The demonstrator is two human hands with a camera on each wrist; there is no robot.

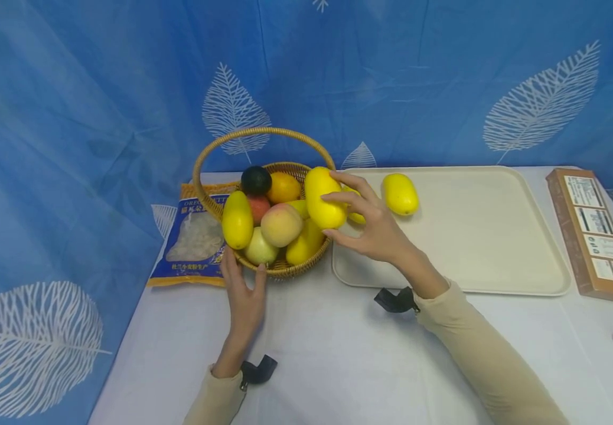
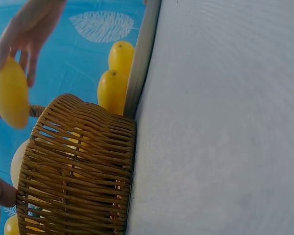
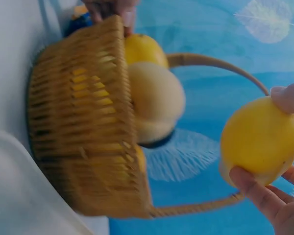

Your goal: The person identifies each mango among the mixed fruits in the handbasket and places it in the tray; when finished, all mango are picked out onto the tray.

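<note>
Over on the left, a blue-and-orange pasta bag lies on the table, partly behind the wicker basket. The left hand touches the basket's near rim, thumb and fingers spread apart. Inside, a peach sits among other fruit. Above the right rim, the right hand holds a yellow mango between thumb and fingers. Two more mangoes rest on the cream tray; beyond stands a brown box beside it.
</note>
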